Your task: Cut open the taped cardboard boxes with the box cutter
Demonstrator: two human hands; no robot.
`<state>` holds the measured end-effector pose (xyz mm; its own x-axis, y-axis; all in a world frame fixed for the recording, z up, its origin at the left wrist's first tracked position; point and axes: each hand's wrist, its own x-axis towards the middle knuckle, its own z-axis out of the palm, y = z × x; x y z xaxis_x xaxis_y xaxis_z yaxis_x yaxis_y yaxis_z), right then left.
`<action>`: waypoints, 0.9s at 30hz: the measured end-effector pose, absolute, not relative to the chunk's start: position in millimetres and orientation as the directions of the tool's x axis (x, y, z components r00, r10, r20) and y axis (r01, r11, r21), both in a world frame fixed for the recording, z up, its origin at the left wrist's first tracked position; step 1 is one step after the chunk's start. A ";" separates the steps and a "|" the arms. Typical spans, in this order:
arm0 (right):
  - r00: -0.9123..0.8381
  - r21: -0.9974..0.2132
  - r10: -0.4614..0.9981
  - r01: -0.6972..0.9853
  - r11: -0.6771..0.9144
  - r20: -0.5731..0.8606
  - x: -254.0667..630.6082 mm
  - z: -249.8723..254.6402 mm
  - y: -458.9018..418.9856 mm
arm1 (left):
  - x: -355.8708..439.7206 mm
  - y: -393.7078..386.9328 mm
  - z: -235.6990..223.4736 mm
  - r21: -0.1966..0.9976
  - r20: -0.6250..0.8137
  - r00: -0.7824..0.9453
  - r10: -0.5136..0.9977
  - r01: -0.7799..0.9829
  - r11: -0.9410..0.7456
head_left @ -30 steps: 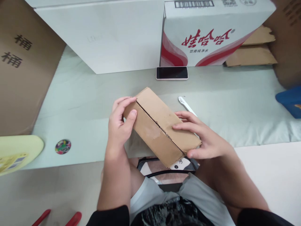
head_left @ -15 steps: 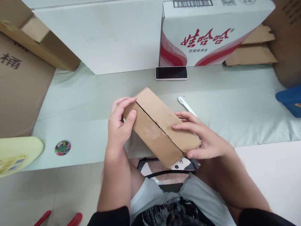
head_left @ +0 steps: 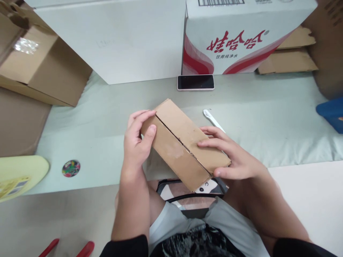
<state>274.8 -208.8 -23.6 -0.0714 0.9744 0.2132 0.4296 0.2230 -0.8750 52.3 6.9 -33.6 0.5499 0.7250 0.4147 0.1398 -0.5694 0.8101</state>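
Observation:
A long brown cardboard box [head_left: 177, 141] with its two top flaps closed sits slanted at the near edge of the pale green table [head_left: 107, 117]. My left hand [head_left: 135, 142] grips its far left end, thumb on the near flap and fingers curled over the corner. My right hand [head_left: 233, 157] lies over the near right end, fingers stretched on the far flap and thumb at the box's side. Both hands hold the box.
A phone [head_left: 195, 82] lies face up behind the box. A white tool [head_left: 213, 120] rests to the right. A red-and-white carton [head_left: 241, 35], a white box [head_left: 120, 39], brown cartons [head_left: 45, 67], a round sticker [head_left: 71, 168], a blue object [head_left: 331, 112] surround the spot.
My hands and the box have stayed put. At the far left, a brown carton has moved away and another open carton has come into view there.

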 end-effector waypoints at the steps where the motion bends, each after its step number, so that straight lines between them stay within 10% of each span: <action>1: -0.070 -0.874 0.974 0.431 0.223 0.214 274.9 -23.4 -208.7 | 52.4 6.9 -33.5 0.811 0.411 0.552 0.725 0.142 -0.568; 27: -0.042 -0.889 0.980 0.415 0.193 0.193 273.9 -26.4 -210.0 | 54.3 5.5 -33.5 0.811 0.417 0.553 0.721 0.131 -0.570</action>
<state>273.9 -210.0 -26.4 -0.0419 0.9802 0.1934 0.4149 0.1932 -0.8891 54.3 5.5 -33.5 0.5535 0.7208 0.4173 0.1312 -0.5702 0.8109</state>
